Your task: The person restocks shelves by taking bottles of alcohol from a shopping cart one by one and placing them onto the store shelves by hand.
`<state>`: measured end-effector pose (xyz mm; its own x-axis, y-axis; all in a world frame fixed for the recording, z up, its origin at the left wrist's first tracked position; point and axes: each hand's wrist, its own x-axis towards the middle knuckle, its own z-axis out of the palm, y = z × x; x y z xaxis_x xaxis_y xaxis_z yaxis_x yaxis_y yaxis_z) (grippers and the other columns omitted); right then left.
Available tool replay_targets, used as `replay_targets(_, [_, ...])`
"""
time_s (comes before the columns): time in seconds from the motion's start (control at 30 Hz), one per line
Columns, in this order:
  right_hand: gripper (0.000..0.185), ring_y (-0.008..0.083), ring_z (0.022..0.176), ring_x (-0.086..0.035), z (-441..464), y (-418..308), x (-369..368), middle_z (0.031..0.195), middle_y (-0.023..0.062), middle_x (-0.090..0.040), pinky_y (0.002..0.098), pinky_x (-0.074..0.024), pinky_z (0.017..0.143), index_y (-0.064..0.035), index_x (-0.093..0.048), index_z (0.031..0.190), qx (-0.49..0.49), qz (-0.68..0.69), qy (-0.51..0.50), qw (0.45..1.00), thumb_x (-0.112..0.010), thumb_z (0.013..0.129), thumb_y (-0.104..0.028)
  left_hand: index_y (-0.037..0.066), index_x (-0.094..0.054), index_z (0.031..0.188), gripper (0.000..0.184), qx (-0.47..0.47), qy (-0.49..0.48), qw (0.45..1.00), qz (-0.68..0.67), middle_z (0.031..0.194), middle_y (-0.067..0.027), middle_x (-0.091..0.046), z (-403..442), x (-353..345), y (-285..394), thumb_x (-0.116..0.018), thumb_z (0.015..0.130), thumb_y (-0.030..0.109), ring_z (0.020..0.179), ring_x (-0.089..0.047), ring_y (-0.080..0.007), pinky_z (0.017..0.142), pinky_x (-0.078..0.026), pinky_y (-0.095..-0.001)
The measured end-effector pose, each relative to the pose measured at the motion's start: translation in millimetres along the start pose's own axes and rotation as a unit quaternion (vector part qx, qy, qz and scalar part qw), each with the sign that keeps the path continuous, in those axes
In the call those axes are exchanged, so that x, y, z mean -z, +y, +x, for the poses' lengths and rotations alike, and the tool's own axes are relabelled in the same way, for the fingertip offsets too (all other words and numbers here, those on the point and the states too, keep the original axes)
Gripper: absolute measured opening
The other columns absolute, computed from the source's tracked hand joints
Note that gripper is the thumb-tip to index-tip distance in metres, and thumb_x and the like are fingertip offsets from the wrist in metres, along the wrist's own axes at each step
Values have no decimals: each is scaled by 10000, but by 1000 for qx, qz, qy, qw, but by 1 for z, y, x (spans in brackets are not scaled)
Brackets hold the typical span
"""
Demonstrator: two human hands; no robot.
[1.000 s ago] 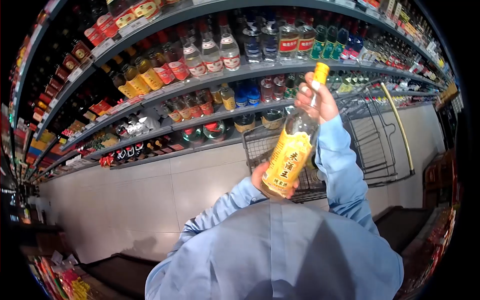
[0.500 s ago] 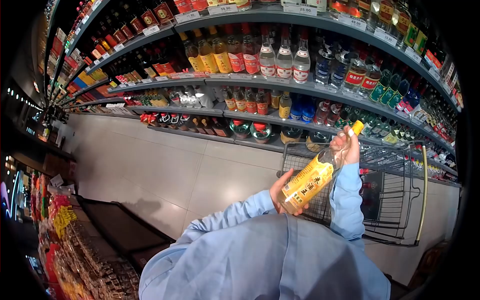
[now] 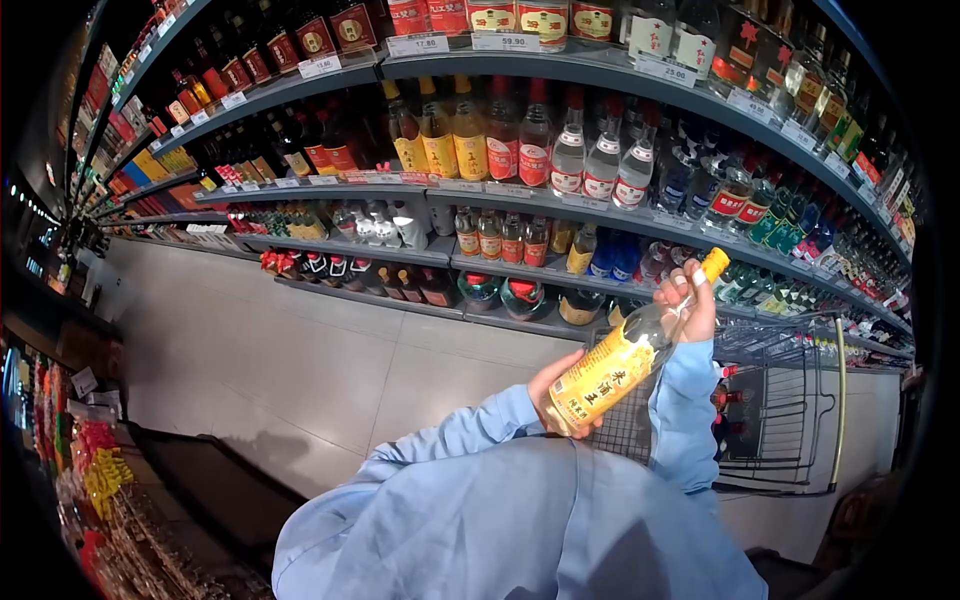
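A clear glass liquor bottle (image 3: 606, 376) with a yellow label and a yellow cap is held tilted in front of my chest, its neck pointing up to the right. My right hand (image 3: 690, 298) is closed around the neck, just below the cap. Around the lower end, near the base, my left hand (image 3: 550, 388) is wrapped, with some of its fingers hidden behind the glass. Beneath and to the right of the bottle is a wire shopping cart (image 3: 765, 400).
Shelves of bottles curve across the front, with yellow-labelled bottles (image 3: 468, 135) on a middle shelf. Price tags line the shelf edge (image 3: 440, 182). Several dark bottles (image 3: 728, 405) show in the cart. Packaged goods (image 3: 105, 480) stand at the left behind a dark display edge.
My view has shifted, so the shelves appear lower and nearer. The bottle stays in both hands and sits slightly further left in view.
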<state>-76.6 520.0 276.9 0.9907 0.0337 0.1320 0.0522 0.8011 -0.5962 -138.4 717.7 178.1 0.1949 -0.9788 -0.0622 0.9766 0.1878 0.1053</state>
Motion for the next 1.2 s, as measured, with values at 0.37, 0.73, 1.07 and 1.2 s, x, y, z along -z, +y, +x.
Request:
replay_targets(0.37, [240,109,548,-428,91,168,-102,614,-22,-423,302,-427,614,-131,-453,814,-58,-7,12,998,-411,881,-357,61,-343,1249,734,-55,22,998,-19,932,-288,-522,-182,31,104,-295,783,626,693,-556,-399,599,-476,-466])
replay_targets(0.73, [145,164,561,-479,154,248,-160,595,16,-462,339,-429,605,-101,-464,723,-184,-41,26,982,-515,801,-212,127,-385,1227,633,-176,38,982,-65,1079,-207,-496,-257,61,143,-296,807,593,860,-520,-446,623,-461,-533])
replay_targets(1.07, [149,163,537,-456,225,286,-177,593,26,-439,341,-414,610,-96,-435,733,-165,-27,-14,986,-506,795,-212,74,-415,1215,783,-206,39,975,-70,1064,-283,-493,-287,70,225,-290,745,687,810,-547,-457,666,-466,-517])
replay_targets(1.2, [138,168,513,-469,247,267,-184,573,36,-439,335,-422,584,-97,-405,703,-102,-70,-72,990,-466,810,-159,57,-433,1195,707,-267,127,951,-95,1061,-215,-533,-269,57,262,-310,784,620,839,-560,-412,654,-478,-492])
